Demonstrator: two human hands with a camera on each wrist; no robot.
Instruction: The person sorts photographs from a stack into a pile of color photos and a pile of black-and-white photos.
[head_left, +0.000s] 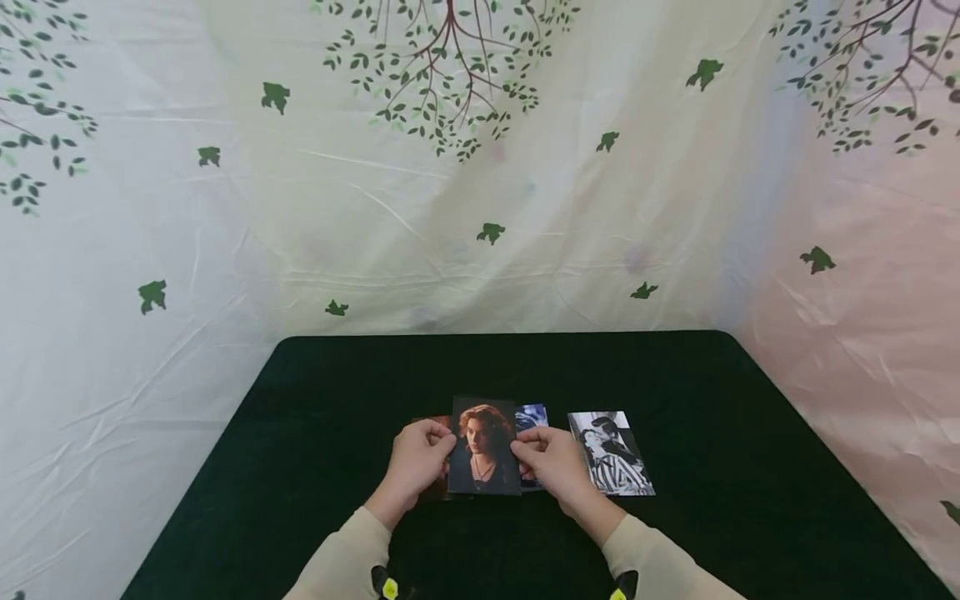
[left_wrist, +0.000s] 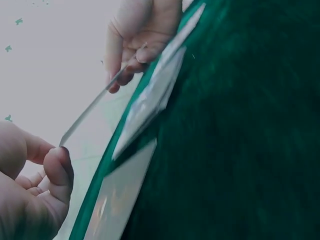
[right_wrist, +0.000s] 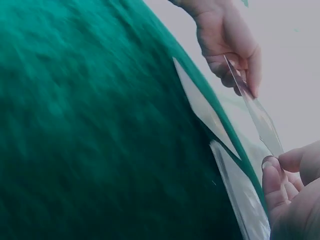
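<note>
Left hand (head_left: pixel 415 463) and right hand (head_left: pixel 557 468) pinch a portrait photo card (head_left: pixel 483 454) by its nine and three o'clock edges, holding it above the dark green table (head_left: pixel 510 550). Partly hidden lie a reddish-brown card (head_left: pixel 437 492) toward nine and a blue card (head_left: pixel 533 413) toward three; farther out at three, a black-and-white photo card (head_left: pixel 617 457).

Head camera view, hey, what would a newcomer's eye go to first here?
Probably the dark portrait card, held above the green table, pinched at opposite edges by the left grip and right grip. Next, perhaps, the black-and-white picture lying on the table to the right. Behind the table, a pale, leaf-printed backdrop fills the upper part.
</note>
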